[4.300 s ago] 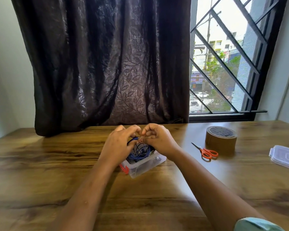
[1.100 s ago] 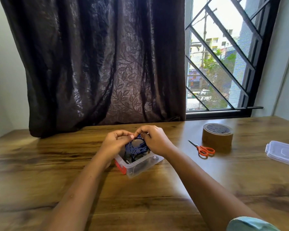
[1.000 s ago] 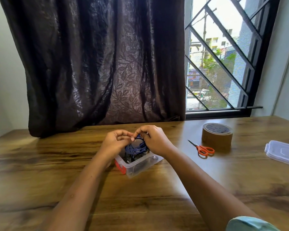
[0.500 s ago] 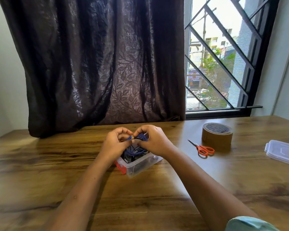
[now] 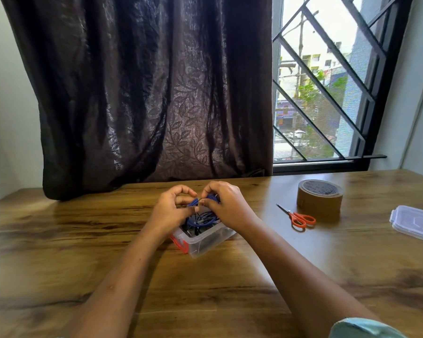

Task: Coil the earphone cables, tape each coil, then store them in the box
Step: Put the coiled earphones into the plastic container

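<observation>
While the left hand (image 5: pixel 171 211) and the right hand (image 5: pixel 230 208) are meeting over a clear plastic box (image 5: pixel 205 242) on the wooden surface (image 5: pixel 59 240), their curled fingers (image 5: pixel 185 189) are pinching a blue earphone cable (image 5: pixel 200 219), with the fingertips nearly touching. Loops of the cable are hanging just below the fingers and lying inside the box among darker cables (image 5: pixel 196 231). Well apart to the right of the fingers, orange-handled scissors (image 5: pixel 300 219) are lying just beside a brown tape roll (image 5: pixel 319 196), and a clear lid (image 5: pixel 415 223) is sitting farther right.
</observation>
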`<state>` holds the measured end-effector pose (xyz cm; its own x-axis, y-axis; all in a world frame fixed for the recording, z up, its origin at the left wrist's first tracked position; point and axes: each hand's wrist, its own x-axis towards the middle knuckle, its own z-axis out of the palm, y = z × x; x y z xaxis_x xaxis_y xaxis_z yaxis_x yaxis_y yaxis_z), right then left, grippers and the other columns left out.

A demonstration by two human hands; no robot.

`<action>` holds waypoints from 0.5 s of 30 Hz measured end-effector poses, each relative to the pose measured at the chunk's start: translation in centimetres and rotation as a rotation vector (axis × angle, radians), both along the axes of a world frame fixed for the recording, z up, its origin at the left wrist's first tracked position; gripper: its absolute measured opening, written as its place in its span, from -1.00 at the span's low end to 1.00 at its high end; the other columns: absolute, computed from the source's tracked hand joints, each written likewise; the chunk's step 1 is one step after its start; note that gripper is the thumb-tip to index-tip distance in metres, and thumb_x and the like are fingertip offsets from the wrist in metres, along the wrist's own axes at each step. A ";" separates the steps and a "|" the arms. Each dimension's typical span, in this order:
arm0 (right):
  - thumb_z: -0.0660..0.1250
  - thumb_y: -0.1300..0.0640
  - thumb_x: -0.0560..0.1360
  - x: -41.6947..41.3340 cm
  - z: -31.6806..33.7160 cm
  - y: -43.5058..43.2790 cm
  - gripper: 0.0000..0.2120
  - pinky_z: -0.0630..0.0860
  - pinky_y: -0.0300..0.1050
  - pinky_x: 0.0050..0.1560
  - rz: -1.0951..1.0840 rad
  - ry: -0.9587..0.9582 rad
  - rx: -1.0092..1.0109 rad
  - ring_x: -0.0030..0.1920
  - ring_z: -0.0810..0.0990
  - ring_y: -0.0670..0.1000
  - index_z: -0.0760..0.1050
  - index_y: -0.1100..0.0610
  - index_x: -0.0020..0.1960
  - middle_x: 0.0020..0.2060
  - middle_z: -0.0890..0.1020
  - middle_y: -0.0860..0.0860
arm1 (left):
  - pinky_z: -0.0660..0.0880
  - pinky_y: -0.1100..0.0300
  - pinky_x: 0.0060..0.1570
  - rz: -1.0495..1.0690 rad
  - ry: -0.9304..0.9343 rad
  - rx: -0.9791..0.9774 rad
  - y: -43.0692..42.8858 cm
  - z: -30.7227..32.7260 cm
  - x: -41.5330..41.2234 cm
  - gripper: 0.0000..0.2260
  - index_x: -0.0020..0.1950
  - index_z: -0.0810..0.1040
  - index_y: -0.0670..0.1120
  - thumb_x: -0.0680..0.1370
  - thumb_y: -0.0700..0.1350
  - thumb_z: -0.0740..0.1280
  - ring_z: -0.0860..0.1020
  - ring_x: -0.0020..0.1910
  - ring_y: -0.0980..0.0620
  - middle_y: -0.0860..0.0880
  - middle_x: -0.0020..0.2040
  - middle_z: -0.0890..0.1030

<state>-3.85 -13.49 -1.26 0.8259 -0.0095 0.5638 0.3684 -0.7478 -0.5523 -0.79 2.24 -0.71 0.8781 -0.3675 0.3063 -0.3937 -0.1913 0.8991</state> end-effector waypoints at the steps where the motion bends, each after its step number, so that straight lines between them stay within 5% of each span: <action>1: 0.40 0.16 0.48 0.0 0.0 0.0 -0.84 0.42 -0.39 -0.17 0.004 0.004 0.007 -0.10 0.51 -0.10 0.44 -0.05 -0.12 -0.10 0.55 -0.07 | 0.56 0.32 -0.29 0.003 -0.004 0.006 0.0 0.0 0.0 -0.77 0.00 0.50 -0.09 0.43 -0.32 0.42 0.64 -0.11 0.11 -0.02 -0.11 0.67; 4: 0.36 0.20 0.50 -0.2 0.0 0.2 -0.85 0.51 -0.33 -0.16 0.030 0.027 0.039 -0.12 0.56 -0.13 0.47 -0.02 -0.02 -0.09 0.59 -0.07 | 0.53 0.35 -0.34 0.007 -0.018 0.031 -0.1 0.1 0.0 -0.77 0.01 0.49 -0.10 0.44 -0.32 0.42 0.65 -0.16 0.14 -0.02 -0.13 0.68; 11: 0.29 0.22 0.54 0.2 0.6 -0.1 -0.85 0.37 -0.50 -0.26 -0.038 0.099 -0.019 -0.16 0.49 -0.19 0.62 0.09 0.00 -0.11 0.57 -0.11 | 0.53 0.29 -0.25 0.045 -0.075 0.137 -0.2 -0.1 0.1 -0.79 -0.03 0.48 0.01 0.45 -0.21 0.44 0.63 -0.15 0.17 0.04 -0.17 0.68; 15: 0.28 0.25 0.53 0.3 0.7 -0.1 -0.81 0.46 -0.35 -0.17 -0.098 0.146 -0.078 -0.08 0.55 -0.07 0.65 0.12 0.02 -0.04 0.64 0.00 | 0.47 0.43 -0.29 0.108 -0.206 0.288 -0.2 -0.2 0.2 -0.87 -0.04 0.55 0.02 0.46 -0.13 0.43 0.57 -0.12 0.27 0.13 -0.12 0.63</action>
